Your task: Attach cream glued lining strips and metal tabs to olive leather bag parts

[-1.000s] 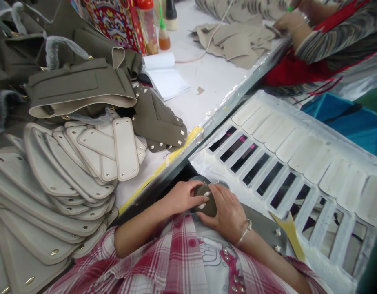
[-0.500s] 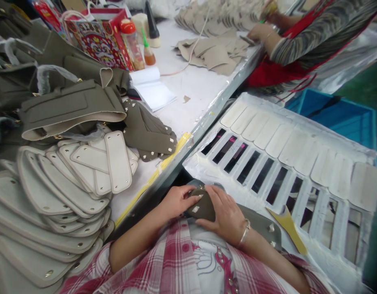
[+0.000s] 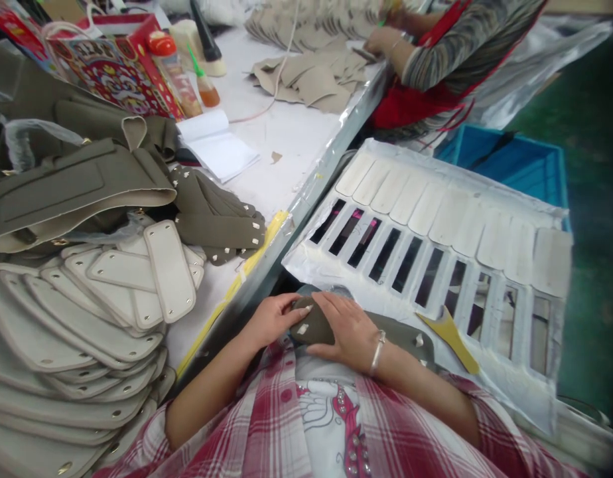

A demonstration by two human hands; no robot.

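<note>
A dark olive leather strap piece [image 3: 314, 325] lies across my lap, its rounded end dotted with small white tabs. My left hand [image 3: 276, 320] pinches that end at its left edge, thumb on top by a tab. My right hand [image 3: 347, 335] grips the same piece from above, fingers over its far edge and thumb along the near edge. The strap's other end shows right of my right wrist, with more white tabs. Underneath, the strap is hidden.
Pale panels with rivets [image 3: 102, 338] are piled at left beside olive bag parts [image 3: 82, 186] and tabbed olive pieces [image 3: 219, 222]. A slotted white rack [image 3: 416, 265] stands at right with a yellow scraper [image 3: 453, 338]. Beyond are a blue crate [image 3: 515, 166] and a co-worker's arm [image 3: 436, 63].
The camera view has turned slightly right, so the surroundings sit further left. Both hands keep nearly the same hold on the leather strap piece.
</note>
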